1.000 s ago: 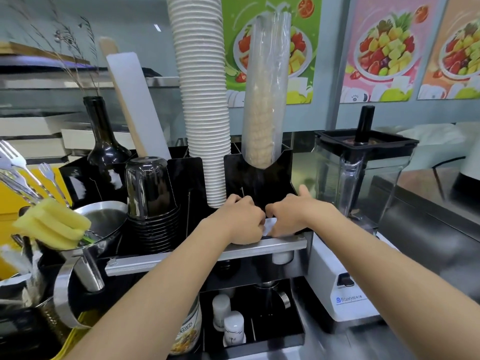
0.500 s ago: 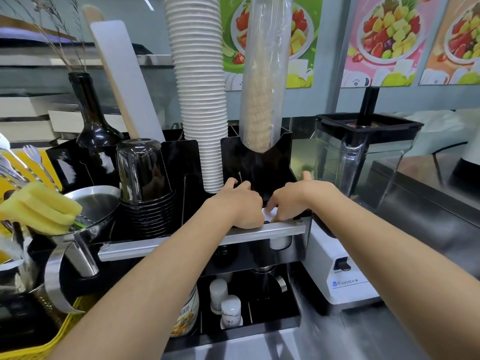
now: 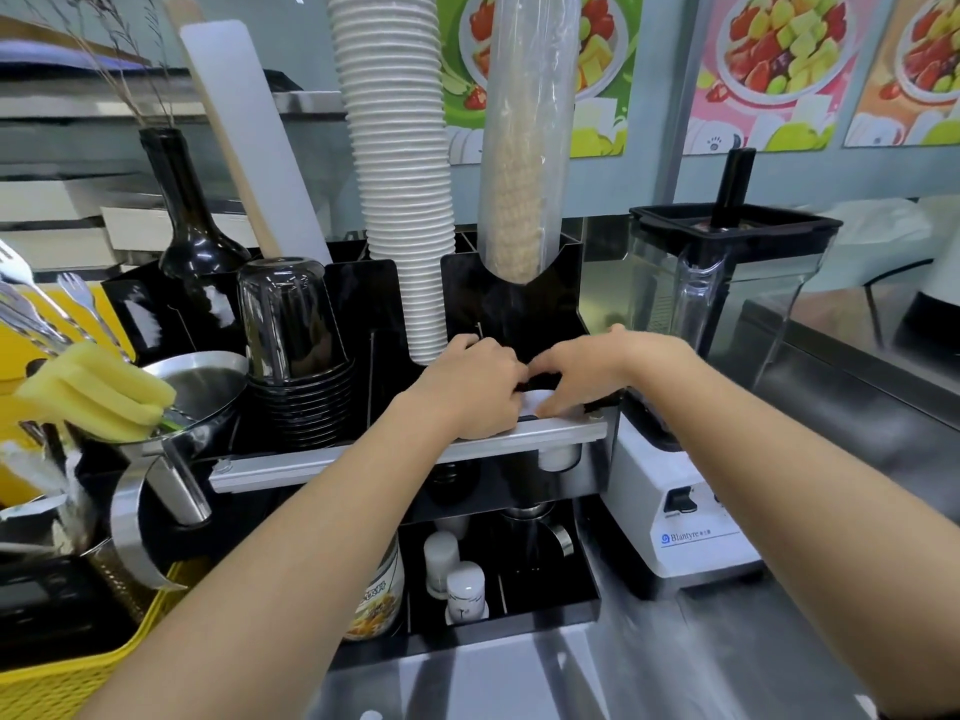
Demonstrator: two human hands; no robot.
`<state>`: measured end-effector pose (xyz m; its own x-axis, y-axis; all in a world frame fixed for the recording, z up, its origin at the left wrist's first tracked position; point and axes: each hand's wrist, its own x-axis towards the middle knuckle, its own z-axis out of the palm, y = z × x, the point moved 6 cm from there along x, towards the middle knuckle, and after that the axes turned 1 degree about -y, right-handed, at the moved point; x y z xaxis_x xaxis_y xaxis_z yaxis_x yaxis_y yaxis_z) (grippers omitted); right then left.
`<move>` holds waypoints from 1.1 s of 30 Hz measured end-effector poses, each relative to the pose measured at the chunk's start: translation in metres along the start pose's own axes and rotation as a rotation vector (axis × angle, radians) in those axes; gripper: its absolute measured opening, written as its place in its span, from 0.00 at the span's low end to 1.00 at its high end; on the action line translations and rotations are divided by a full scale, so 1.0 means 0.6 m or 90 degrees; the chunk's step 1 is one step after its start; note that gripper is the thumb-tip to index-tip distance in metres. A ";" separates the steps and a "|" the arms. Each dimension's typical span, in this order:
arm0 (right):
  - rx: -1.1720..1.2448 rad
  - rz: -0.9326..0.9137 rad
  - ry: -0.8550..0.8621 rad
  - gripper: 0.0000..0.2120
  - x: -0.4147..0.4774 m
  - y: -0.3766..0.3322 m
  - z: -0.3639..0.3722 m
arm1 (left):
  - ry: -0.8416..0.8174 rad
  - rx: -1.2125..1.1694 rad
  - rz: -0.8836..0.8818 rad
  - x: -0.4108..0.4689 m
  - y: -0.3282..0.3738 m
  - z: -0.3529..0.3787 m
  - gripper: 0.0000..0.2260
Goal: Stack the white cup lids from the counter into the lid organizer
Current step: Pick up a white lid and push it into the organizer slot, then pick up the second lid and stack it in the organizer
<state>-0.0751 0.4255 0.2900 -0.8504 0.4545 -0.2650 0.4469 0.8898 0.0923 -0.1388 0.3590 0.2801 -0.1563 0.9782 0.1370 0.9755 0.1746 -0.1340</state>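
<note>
A black lid organizer [image 3: 509, 298] stands on the counter with a metal rail along its front. My left hand [image 3: 470, 389] and my right hand [image 3: 587, 368] meet over its right front compartment. Both press on a stack of white cup lids [image 3: 537, 400], of which only a small white patch shows between my fingers. A white piece [image 3: 558, 457] shows below the rail under that compartment. Most of the stack is hidden by my hands.
A tall stack of white paper cups [image 3: 402, 174] and a sleeve of cups in plastic [image 3: 524, 148] rise behind the organizer. Black cups [image 3: 293, 350] stand at its left. A blender [image 3: 722, 324] stands right. A metal funnel [image 3: 192, 392], yellow sponge [image 3: 93, 397] and yellow basket [image 3: 67, 683] crowd the left.
Both hands have stayed on the lids in the same compartment, and my fingers have shifted slightly. The camera has tipped down and moved closer.
</note>
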 end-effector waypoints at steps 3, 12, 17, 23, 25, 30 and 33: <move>0.094 -0.024 0.134 0.34 -0.028 0.007 -0.027 | 0.127 -0.037 -0.013 -0.034 0.003 -0.032 0.19; 0.348 -0.096 0.454 0.33 -0.222 -0.034 0.056 | 0.250 -0.259 -0.114 -0.263 0.058 -0.013 0.24; 0.427 -0.103 0.352 0.35 -0.275 -0.097 0.217 | 0.108 -0.352 -0.193 -0.383 0.111 0.113 0.24; 0.449 -0.089 0.151 0.38 -0.328 -0.185 0.396 | -0.052 -0.405 -0.215 -0.491 0.190 0.229 0.26; 0.452 -0.098 0.083 0.39 -0.352 -0.211 0.439 | -0.101 -0.433 -0.211 -0.521 0.213 0.256 0.27; 0.411 -0.095 -0.056 0.47 -0.403 -0.256 0.528 | -0.172 -0.455 -0.174 -0.582 0.264 0.289 0.28; 0.376 -0.079 -0.087 0.50 -0.424 -0.270 0.556 | -0.188 -0.479 -0.136 -0.604 0.290 0.294 0.27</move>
<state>0.1612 0.1523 0.0223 -0.8802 0.3048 -0.3639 0.4582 0.7458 -0.4836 0.0602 0.0549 0.0341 -0.2812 0.9402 -0.1921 0.7475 0.3402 0.5705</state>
